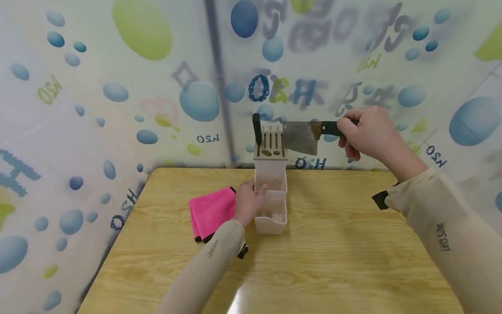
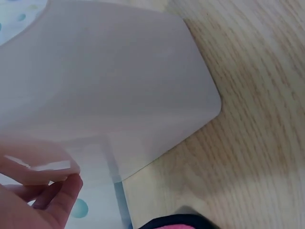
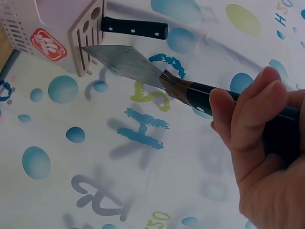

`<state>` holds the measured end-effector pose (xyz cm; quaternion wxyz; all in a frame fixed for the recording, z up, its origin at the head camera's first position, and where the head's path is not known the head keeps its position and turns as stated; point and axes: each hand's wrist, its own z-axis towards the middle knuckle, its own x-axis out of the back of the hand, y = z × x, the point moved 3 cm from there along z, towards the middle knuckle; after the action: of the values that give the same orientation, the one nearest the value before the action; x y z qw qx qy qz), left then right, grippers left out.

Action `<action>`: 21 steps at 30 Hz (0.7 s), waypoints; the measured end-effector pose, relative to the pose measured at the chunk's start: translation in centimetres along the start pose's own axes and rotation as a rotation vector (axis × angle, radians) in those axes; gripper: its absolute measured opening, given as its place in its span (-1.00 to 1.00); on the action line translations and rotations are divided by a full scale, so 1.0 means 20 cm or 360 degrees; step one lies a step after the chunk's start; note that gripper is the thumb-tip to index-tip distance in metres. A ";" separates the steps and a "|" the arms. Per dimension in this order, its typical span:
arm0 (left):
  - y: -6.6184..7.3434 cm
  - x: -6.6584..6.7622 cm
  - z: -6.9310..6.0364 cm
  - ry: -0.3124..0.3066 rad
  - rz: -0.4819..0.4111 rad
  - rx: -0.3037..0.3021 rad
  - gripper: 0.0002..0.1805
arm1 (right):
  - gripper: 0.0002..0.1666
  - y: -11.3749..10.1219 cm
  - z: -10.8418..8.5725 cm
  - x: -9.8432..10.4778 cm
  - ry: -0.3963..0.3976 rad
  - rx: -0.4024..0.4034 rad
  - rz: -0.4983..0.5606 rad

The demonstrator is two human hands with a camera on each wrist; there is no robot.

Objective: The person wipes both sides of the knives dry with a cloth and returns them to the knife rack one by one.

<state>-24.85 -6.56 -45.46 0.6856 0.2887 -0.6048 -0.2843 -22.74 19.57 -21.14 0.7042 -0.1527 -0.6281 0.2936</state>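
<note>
A pale knife block (image 1: 270, 172) with a slotted top and stepped front compartments stands upright on the table. My left hand (image 1: 249, 201) grips its left side wall, and in the left wrist view the fingers (image 2: 66, 195) curl at the wall's edge. My right hand (image 1: 362, 131) holds a cleaver (image 1: 301, 137) by its black handle, level with the slotted top. In the right wrist view the blade (image 3: 126, 62) reaches the slots; whether its end has entered one cannot be told. A second knife (image 1: 256, 128) stands in the block's left side, black handle up.
A folded pink cloth (image 1: 213, 211) with black edging lies left of the knife block, near my left hand. The wooden table (image 1: 341, 244) meets a wall covering (image 1: 149, 109) printed with bubbles and letters, close behind the block.
</note>
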 end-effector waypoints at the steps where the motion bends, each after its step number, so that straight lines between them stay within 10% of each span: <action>1: 0.00 0.00 0.00 0.0007 -0.0005 0.0000 -0.52 | -0.53 0.00 0.00 0.00 0.0006 0.0009 -0.0011; 21: 0.00 -0.01 0.00 0.0040 -0.0046 -0.0007 -0.50 | -0.49 -0.13 0.18 0.03 -0.0147 -0.0001 -0.0206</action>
<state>-24.84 -6.41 -45.64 0.6896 0.2995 -0.5912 -0.2920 -25.67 17.24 -18.58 0.6920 -0.0984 -0.6686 0.2538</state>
